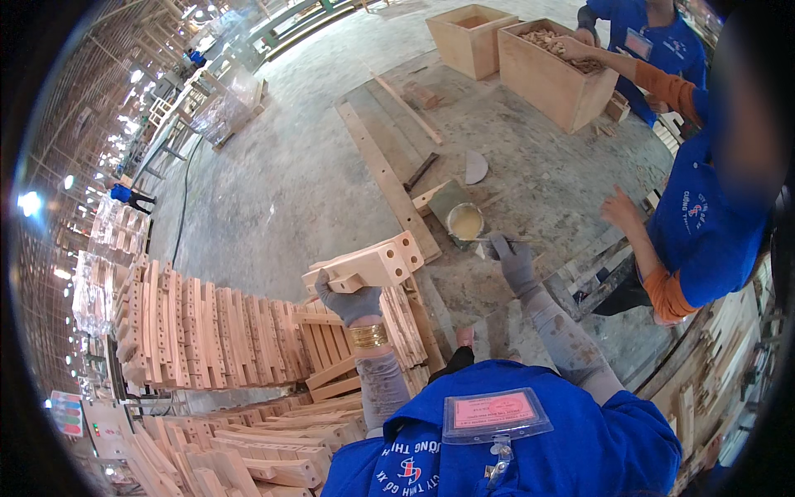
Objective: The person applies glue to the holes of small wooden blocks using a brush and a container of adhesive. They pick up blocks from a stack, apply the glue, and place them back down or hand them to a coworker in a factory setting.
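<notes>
My left hand (348, 303), in a grey glove, is closed around pale wooden pieces (374, 263) with round holes drilled at their right end. My right hand (515, 263), gloved too, pinches a thin stick (497, 240). The stick's left end is at the rim of a round bowl (465, 222) of pale yellow liquid. Whether it ends in a brush is too small to tell. Under the bowl lies a dark flat board (450, 199). Beyond it are a hammer-like tool (421, 171) with a dark handle and a grey half-disc (476, 168).
Stacked drilled wooden parts (215, 331) fill the left side. A long drilled plank (385, 174) runs along the work surface. Two wooden bins (551, 87) stand at the back, one full of small wood pieces. Two co-workers in blue shirts (704, 207) are at the right, one reaching into that bin.
</notes>
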`<state>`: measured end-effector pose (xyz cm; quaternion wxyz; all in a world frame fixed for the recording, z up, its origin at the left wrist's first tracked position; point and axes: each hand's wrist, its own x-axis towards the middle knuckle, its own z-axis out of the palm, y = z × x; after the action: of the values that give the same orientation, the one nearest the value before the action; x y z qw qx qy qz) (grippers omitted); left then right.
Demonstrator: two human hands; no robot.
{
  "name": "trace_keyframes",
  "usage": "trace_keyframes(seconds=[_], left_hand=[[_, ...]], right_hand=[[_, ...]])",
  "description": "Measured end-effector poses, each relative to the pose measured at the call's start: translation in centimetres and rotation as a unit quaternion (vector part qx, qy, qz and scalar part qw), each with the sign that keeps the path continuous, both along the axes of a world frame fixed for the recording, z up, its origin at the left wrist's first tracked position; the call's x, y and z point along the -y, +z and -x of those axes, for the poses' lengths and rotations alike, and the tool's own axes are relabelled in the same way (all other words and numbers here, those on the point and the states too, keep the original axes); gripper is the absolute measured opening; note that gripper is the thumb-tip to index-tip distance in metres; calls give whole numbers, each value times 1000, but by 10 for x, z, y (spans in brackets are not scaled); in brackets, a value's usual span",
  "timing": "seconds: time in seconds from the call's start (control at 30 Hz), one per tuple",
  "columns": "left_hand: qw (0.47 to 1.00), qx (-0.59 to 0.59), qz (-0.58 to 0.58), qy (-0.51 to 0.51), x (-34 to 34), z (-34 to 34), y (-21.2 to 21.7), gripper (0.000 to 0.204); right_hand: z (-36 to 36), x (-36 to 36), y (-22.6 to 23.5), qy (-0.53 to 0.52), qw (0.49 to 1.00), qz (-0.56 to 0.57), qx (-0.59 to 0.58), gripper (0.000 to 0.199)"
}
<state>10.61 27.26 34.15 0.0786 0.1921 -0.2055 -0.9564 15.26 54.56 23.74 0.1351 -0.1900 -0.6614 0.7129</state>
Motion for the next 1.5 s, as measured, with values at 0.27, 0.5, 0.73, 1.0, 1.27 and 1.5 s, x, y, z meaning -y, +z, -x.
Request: trace_keyframes(seconds=[0.27,0.5,0.73,1.0,1.27,1.5], left_hand=[[1000,27,-6,9,-15,0,9,23],[998,4,60,7,-22,3,3,24],[993,1,115,-15,-31,2,4,46],[996,-12,81,-43,-35,2,6,48],[996,-17,85,-29,-43,2,14,38],[995,-60,70,-35,-42,9,10,37]], right_hand=[[-19,-4,106,1,975,188,-118,24],[-44,4,186,80,968,43,-234,19],[-55,6,203,108,970,26,-218,17],[-56,8,201,99,970,-43,-217,20],[-61,8,211,70,977,-28,-197,22],[-73,-4,216,16,979,102,-177,20]])
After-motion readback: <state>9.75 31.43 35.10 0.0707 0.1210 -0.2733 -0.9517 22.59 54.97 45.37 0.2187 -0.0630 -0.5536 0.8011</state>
